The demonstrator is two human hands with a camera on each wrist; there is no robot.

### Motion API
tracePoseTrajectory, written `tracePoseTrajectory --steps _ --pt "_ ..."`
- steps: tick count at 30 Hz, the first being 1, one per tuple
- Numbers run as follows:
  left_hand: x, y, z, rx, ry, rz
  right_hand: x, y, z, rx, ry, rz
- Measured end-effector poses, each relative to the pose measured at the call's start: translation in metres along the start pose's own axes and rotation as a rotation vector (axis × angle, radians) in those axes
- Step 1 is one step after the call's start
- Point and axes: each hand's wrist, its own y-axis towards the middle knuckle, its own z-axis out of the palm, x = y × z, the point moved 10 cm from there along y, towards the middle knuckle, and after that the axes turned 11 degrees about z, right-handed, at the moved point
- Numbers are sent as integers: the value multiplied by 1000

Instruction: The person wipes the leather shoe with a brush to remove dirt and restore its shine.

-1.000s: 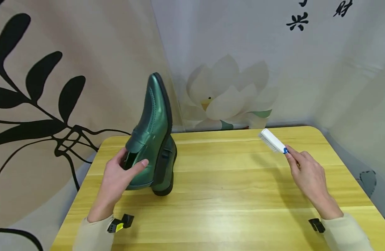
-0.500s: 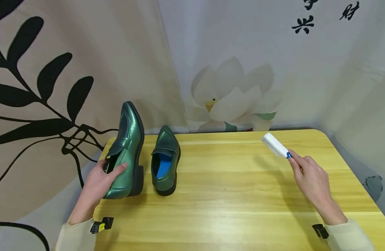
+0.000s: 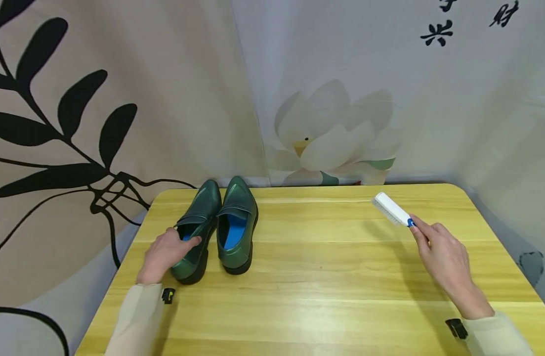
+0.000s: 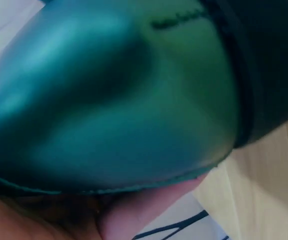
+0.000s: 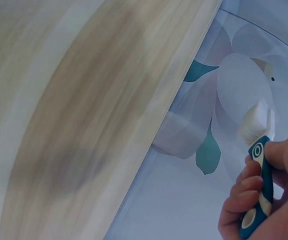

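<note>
Two dark green loafers with blue insoles are side by side at the left of the table. My left hand [image 3: 167, 253] grips the left loafer [image 3: 203, 200] at its opening, with the thumb on the near outer side. That loafer leans slightly; whether its whole sole touches the tabletop I cannot tell. Its shiny heel part [image 4: 108, 100] fills the left wrist view. Beside it stands the other loafer [image 3: 239, 198], untouched. Off to the right, my right hand [image 3: 444, 257] holds a white-headed brush [image 3: 391, 207] above the table. Its blue-and-white handle [image 5: 265, 187] lies within the curled fingers.
The wooden table [image 3: 325, 296] has rounded far corners. Behind it hangs a pale curtain [image 3: 343, 59] printed with a flower, leaves and characters. A small black device [image 3: 456, 328] sits at the right cuff, another [image 3: 168, 295] at the left.
The left loafer, earlier held up with its toe pointing upward, moved left, then came down next to the other loafer. My right hand keeps the brush in nearly the same place.
</note>
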Motion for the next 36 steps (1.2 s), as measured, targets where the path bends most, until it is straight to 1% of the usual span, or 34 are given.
tracePoseTrajectory --steps 2,5,6,8,9,10,11,12,13,15,16,17,18,19,21,22,24,26,28,30,32,34,36 --pt "-7 5 1 8 15 8 -4 -3 0 17 -8 9" --pt "-12 6 -2 27 30 25 -4 -4 3 29 -9 -6" --pt "-11 5 -3 43 28 28 -2 -4 5 35 -3 -15" --pt "-7 -2 -7 82 26 28 1 -1 10 61 4 -36" --pt "-6 -6 -11 92 28 30 2 1 13 86 6 -40" --pt "-5 -11 -15 85 29 35 3 2 17 119 6 -39" --pt "-7 -15 -22 61 43 43 3 4 21 165 5 -33" --pt "-11 -19 -29 14 64 60 2 4 26 210 0 -28" --pt "-20 -23 -38 -50 88 87 2 4 31 260 -1 -22" --pt "-43 -31 -53 -217 124 156 1 4 41 354 -6 -13" --pt "-58 -35 -57 -300 129 201 1 3 45 393 -7 -16" --pt "-73 -39 -59 -368 128 245 2 2 50 424 -5 -22" --pt "-88 -42 -58 -423 112 293 4 1 54 444 -1 -31" --pt "-102 -44 -55 -452 87 335 7 0 59 469 6 -39" --pt "-128 -45 -40 -474 25 412 13 -2 67 500 12 -73" --pt "-141 -45 -31 -465 -5 444 16 -3 70 512 16 -89" --pt "-165 -42 -8 -441 -38 501 23 -6 77 532 27 -119" --pt "-188 -38 15 -409 -52 555 28 -9 83 550 33 -144" --pt "-208 -33 37 -385 -46 611 32 -11 87 564 31 -156" --pt "-221 -26 57 -357 -21 644 32 -13 88 569 12 -166" --pt "-230 -19 73 -334 18 662 32 -14 86 571 -14 -167" --pt "-234 -10 85 -318 78 653 31 -12 81 562 -42 -157" --pt "-236 0 92 -313 142 628 29 -6 72 527 -68 -145"
